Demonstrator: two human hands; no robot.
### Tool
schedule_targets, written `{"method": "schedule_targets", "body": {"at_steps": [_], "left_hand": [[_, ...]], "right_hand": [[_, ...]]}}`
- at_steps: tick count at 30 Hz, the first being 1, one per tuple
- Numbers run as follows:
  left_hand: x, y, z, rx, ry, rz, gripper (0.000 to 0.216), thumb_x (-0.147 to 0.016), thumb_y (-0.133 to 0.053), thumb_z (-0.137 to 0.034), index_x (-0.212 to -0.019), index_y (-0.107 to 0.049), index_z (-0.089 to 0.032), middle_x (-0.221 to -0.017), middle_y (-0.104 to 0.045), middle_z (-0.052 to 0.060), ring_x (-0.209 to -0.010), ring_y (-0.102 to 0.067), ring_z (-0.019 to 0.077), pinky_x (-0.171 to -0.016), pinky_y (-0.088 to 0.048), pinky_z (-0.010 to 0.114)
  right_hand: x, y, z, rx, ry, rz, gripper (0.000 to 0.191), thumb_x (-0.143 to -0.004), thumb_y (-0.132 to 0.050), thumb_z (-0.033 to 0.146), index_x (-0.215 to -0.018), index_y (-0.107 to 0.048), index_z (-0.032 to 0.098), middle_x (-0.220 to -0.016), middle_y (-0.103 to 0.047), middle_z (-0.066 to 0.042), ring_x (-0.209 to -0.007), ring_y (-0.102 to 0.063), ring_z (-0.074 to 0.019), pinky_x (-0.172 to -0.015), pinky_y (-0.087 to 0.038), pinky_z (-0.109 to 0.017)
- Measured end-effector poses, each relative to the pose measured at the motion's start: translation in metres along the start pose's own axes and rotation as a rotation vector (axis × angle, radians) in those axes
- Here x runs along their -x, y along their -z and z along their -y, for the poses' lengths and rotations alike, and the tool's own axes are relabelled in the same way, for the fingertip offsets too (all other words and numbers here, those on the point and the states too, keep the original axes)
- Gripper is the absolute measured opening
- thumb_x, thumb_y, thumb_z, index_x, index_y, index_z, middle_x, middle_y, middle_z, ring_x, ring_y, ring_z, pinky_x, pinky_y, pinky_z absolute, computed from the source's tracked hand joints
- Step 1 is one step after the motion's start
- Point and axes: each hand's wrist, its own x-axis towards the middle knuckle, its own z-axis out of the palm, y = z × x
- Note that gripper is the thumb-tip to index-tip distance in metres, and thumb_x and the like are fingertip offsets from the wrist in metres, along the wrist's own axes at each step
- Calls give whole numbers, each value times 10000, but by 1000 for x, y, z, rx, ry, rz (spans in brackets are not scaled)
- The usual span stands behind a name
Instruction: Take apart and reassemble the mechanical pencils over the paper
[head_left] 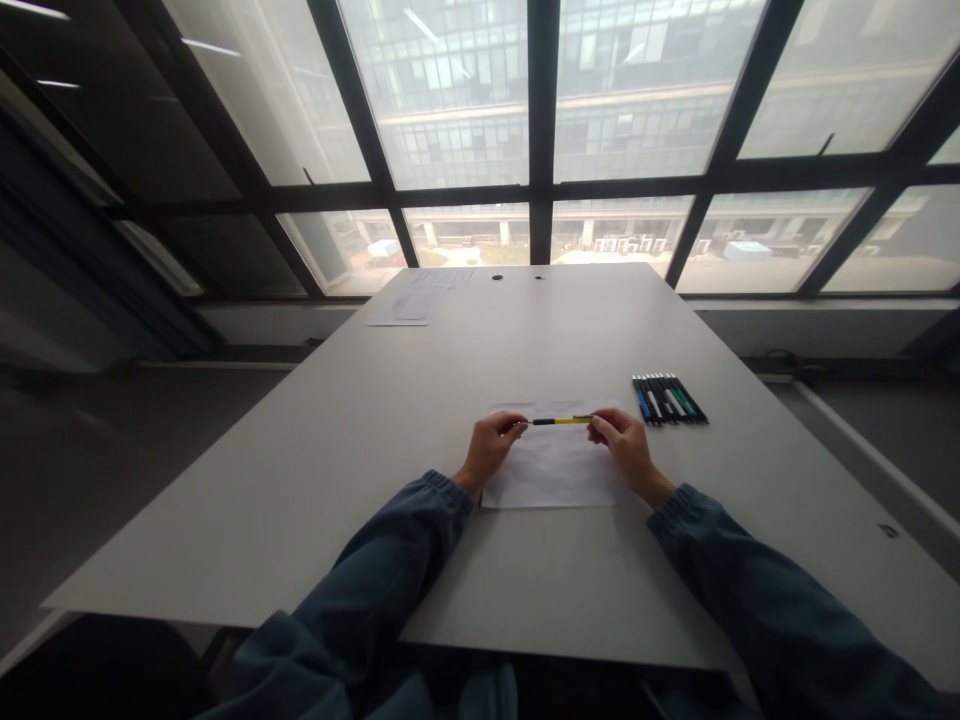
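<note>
— Head view, item one?
— Pen [564, 421]: slim, yellow barrel, black section left, dark clip right. Location: over white paper [559, 475], near part of the surface [525, 345].
— Fingers?
— Left hand [493, 446], pinching its left tip; right hand [626, 446], pinching its right end.
— Also listed?
— Pen row [668, 403], right.

Office-like room overlooked a neighbouring building [457, 90]

A white tabletop [525, 340] carried a sheet of paper [559, 475], more papers [409, 306] at its far left corner and a row of pens [670, 400]; dark-framed windows [541, 110] spanned the far wall, reflecting strip lights [210, 46], and a blue curtain [97, 250] hung to the left.
</note>
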Motion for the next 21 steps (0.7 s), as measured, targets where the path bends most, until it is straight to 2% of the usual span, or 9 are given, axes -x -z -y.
{"method": "schedule_targets", "body": {"at_steps": [3, 9, 14, 17, 21], "left_hand": [[-1, 0, 1, 53, 29, -67, 250, -826, -662, -393, -899, -727, -163, -747, -708, 41, -672, -653, 162, -641, -529, 269], [-4, 1, 4, 98, 43, -165, 240, -814, -670, -391, -879, -710, -163, -764, -708, 41, -677, -664, 159, -654, -543, 272], [-4, 3, 6, 107, 43, -221, 224, -820, -658, -371, -864, -699, -155, -742, -697, 37, -657, -658, 151, -626, -532, 260], [-4, 3, 5, 111, 48, -226, 230, -817, -662, -376, -870, -697, -156, -743, -699, 38, -659, -660, 152, -623, -531, 260], [-3, 2, 3, 104, 53, -233, 253, -821, -662, -397, -880, -700, -154, -754, -702, 44, -654, -654, 150, -605, -524, 254]], "right_hand": [[-1, 2, -1, 1, 30, -46, 246, -751, -709, 379, -856, -664, 162, -648, -652, -21, -569, -582, -146, -538, -472, -277], [-7, 8, -1, -96, 148, -264, 139, -762, -644, 314, -808, -632, 183, -575, -561, 26, -506, -505, -119, -486, -403, -252], [-10, 12, 4, -147, 172, -426, 101, -759, -616, 283, -772, -614, 182, -535, -523, 41, -477, -466, -109, -463, -368, -241], [-10, 12, 7, -103, 175, -434, 106, -760, -618, 284, -772, -618, 179, -551, -536, 36, -486, -478, -111, -469, -381, -242], [-8, 10, 6, 2, 147, -370, 139, -763, -626, 293, -807, -643, 162, -610, -593, 3, -523, -523, -125, -476, -409, -247]]}}
